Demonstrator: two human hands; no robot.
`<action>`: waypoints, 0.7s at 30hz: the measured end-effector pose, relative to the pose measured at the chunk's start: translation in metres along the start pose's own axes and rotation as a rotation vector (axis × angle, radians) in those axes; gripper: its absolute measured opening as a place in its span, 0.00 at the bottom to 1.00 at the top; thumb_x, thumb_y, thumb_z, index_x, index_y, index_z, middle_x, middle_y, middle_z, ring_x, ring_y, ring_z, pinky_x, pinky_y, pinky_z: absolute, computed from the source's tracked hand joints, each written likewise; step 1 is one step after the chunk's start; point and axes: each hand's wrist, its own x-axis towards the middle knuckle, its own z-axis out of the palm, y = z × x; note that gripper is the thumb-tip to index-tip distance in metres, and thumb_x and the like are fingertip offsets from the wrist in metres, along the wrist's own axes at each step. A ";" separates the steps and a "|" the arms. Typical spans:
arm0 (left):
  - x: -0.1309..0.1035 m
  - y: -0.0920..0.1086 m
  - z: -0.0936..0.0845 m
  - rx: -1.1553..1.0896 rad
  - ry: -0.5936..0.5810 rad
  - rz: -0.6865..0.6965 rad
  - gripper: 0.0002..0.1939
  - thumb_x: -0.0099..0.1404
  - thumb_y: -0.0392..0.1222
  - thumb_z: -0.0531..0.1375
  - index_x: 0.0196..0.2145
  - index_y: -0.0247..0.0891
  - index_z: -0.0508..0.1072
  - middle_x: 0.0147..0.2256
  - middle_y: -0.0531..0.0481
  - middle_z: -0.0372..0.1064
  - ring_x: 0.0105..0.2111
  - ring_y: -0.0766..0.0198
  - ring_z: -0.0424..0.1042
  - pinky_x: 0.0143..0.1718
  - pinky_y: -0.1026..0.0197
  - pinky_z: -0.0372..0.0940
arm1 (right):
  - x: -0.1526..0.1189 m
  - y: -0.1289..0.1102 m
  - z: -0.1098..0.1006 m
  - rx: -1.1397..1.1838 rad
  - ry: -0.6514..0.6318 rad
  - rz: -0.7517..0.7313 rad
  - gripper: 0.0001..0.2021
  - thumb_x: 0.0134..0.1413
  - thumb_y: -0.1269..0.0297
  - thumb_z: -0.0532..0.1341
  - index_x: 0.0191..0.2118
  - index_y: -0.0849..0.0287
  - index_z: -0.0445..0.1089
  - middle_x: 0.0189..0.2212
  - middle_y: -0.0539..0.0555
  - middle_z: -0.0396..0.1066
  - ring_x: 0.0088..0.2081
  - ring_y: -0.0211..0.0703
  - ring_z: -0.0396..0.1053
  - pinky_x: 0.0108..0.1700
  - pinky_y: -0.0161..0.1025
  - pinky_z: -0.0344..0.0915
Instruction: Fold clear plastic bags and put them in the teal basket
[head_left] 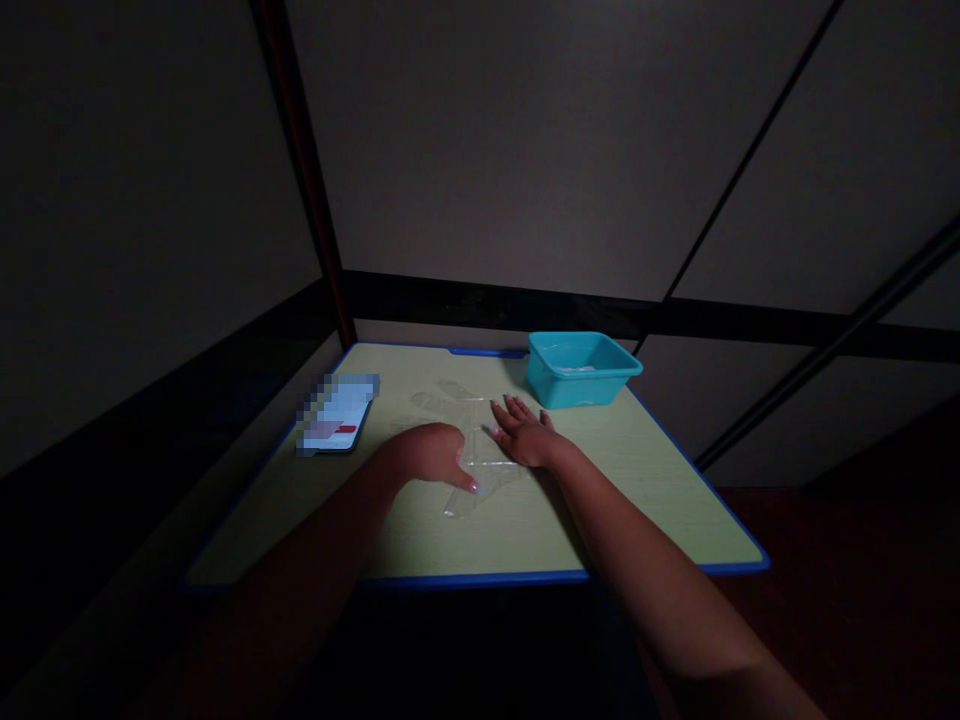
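A clear, thin plastic piece (480, 450), shaped like a disposable glove, lies spread on the light green table (645, 500). My left hand (439, 455) rests on its left side, with the thumb stretched toward the front part of the plastic; the other fingers of that hand are bent away and mostly hidden. On the right side, my right hand (525, 435) lies palm down with its fingers spread, touching the plastic's edge and the tabletop.
A turquoise basket (581, 385) with something pale inside stands at the table's back right. A phone with a lit screen (341, 410) lies at the left edge. Walls with dark strips rise behind the table.
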 end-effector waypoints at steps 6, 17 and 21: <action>0.004 0.007 0.005 -0.008 -0.046 0.024 0.19 0.45 0.54 0.65 0.28 0.35 0.74 0.27 0.50 0.70 0.25 0.64 0.65 0.23 0.65 0.51 | 0.001 -0.001 0.000 -0.012 -0.008 0.010 0.31 0.61 0.47 0.36 0.66 0.53 0.31 0.66 0.56 0.23 0.65 0.48 0.23 0.59 0.62 0.30; 0.014 -0.001 0.012 -0.329 -0.038 0.094 0.09 0.49 0.44 0.61 0.21 0.36 0.66 0.19 0.57 0.61 0.21 0.69 0.61 0.22 0.67 0.52 | 0.004 0.004 0.003 0.013 0.010 -0.004 0.31 0.61 0.46 0.37 0.66 0.52 0.33 0.66 0.55 0.24 0.65 0.47 0.24 0.59 0.62 0.31; 0.015 -0.006 0.011 -0.487 -0.029 0.061 0.09 0.53 0.43 0.57 0.21 0.37 0.62 0.17 0.57 0.61 0.19 0.68 0.63 0.22 0.66 0.54 | 0.004 0.004 0.003 0.017 0.009 -0.015 0.31 0.61 0.46 0.37 0.66 0.52 0.33 0.66 0.55 0.24 0.65 0.47 0.24 0.59 0.62 0.31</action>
